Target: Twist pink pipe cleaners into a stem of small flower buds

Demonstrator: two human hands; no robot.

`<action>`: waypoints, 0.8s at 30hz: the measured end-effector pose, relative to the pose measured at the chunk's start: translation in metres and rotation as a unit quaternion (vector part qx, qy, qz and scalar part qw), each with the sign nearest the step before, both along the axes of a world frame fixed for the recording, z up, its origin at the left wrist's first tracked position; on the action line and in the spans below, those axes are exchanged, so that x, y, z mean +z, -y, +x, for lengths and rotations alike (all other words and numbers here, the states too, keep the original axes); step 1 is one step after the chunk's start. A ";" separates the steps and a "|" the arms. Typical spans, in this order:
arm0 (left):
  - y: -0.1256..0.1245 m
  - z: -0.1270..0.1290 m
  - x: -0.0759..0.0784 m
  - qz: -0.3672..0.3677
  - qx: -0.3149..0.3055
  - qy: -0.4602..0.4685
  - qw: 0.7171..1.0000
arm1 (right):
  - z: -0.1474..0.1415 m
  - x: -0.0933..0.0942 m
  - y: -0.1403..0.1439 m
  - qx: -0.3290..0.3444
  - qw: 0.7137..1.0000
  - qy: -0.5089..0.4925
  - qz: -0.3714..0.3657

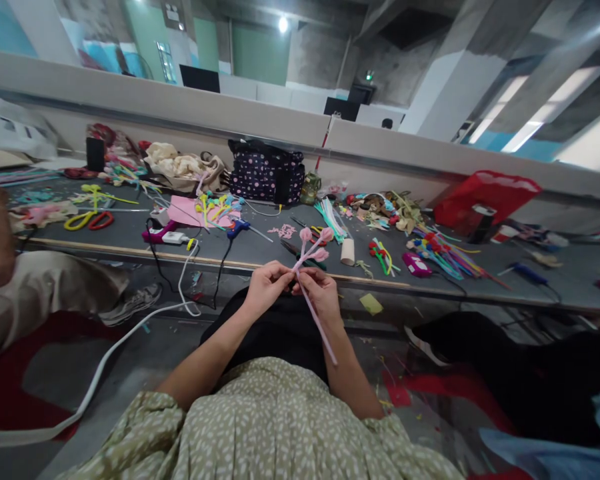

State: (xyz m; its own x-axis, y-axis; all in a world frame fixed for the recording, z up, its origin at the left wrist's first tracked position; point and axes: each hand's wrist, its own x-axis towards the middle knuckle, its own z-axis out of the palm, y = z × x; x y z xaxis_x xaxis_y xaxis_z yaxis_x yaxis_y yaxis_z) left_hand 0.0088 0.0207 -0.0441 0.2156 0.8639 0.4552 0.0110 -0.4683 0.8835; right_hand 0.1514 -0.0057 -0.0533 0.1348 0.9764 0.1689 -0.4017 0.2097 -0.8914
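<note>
Between my two hands is a pink pipe-cleaner flower, its long stem slanting down to the right across my right wrist. Three rounded pink heads fan out at its top, above the table's front edge. My left hand pinches the point where the branches meet. Close against it, my right hand is closed round the stem just below that point. Partly hidden behind the flower lie dark-handled pliers on the table. Small pink clippings are scattered just beyond.
A blue glue gun, a cardboard tube and pale pipe cleaners lie on the dark table. A patterned bag stands behind. A white cable hangs at left. People sit on both sides.
</note>
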 end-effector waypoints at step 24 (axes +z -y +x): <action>0.006 0.007 -0.006 0.182 0.087 -0.172 0.964 | -0.008 -0.008 -0.011 -0.049 0.997 -0.029 -0.047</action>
State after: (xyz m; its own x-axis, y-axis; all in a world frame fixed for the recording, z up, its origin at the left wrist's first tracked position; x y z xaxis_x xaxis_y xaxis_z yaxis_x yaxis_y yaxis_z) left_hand 0.0156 0.0142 -0.0501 0.2733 0.6976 0.6623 0.3812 -0.7107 0.5913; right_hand 0.1432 0.0052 -0.0617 0.2368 0.9692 0.0673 -0.4349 0.1677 -0.8847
